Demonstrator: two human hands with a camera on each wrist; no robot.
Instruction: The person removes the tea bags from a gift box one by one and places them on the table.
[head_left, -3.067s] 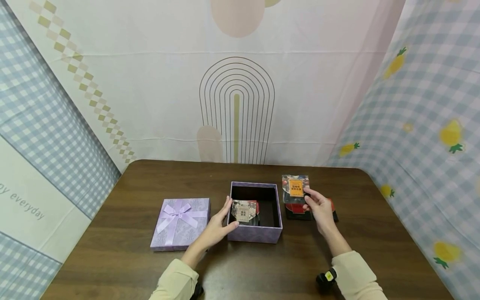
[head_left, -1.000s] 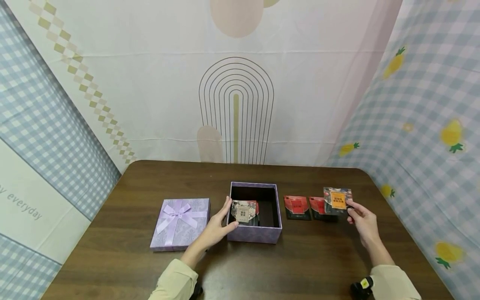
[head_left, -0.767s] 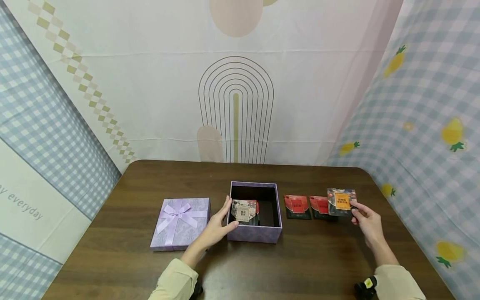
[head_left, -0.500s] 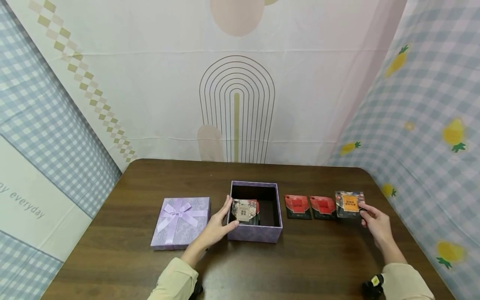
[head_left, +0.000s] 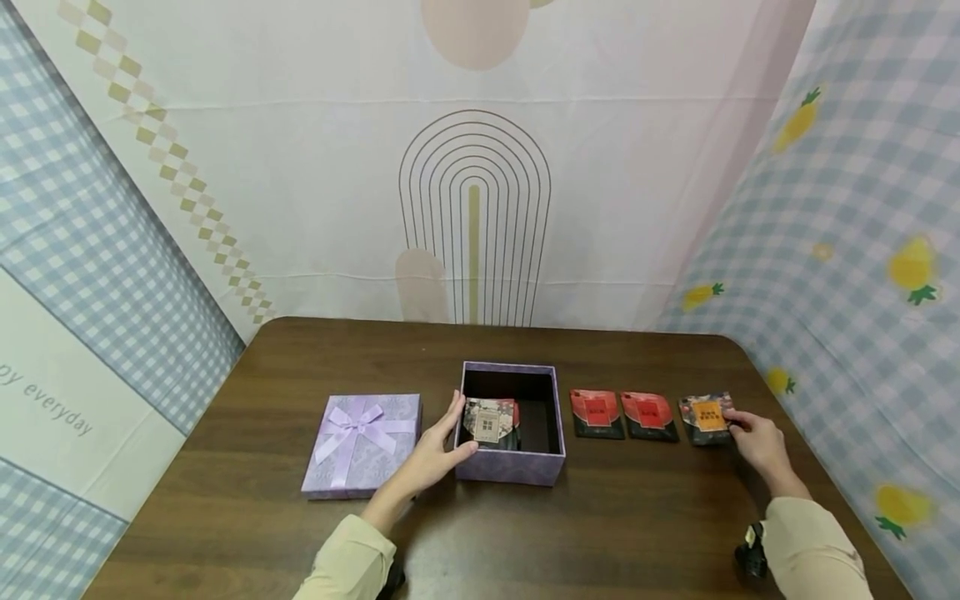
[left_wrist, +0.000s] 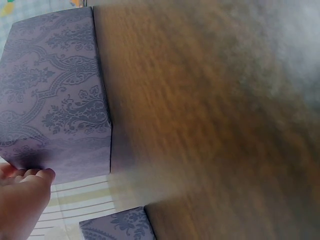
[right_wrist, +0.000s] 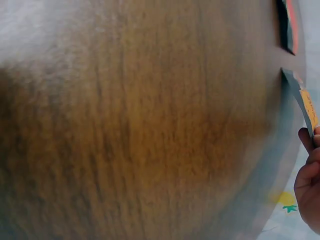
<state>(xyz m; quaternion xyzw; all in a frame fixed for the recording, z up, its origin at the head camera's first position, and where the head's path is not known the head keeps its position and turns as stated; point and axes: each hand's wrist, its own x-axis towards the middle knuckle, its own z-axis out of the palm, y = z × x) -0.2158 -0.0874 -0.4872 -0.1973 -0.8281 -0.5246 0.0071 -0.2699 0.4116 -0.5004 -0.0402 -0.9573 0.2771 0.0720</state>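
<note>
My right hand (head_left: 762,443) pinches the right edge of a flat sachet (head_left: 704,417) with an orange label, low over the table at the right. In the right wrist view this sachet (right_wrist: 301,97) is tilted, its far end close to the wood. My left hand (head_left: 429,463) rests against the left side of an open purple box (head_left: 510,468), fingers straight along the wall and thumb at the front rim. The left wrist view shows its fingertips at the patterned box wall (left_wrist: 55,85). Inside the box lies a sachet with a beige label (head_left: 487,422), overlapping a red one.
Two red and black sachets, one (head_left: 597,413) nearer the box and another (head_left: 649,416), lie side by side right of it. A purple lid with a ribbon bow (head_left: 363,450) lies left of the box. Fabric (head_left: 322,208) hangs behind the brown table (head_left: 525,542).
My right hand has carried the orange-labelled sachet rightward from beside the box, past the two red ones, and lowered it toward the table. My left hand has stayed at the box.
</note>
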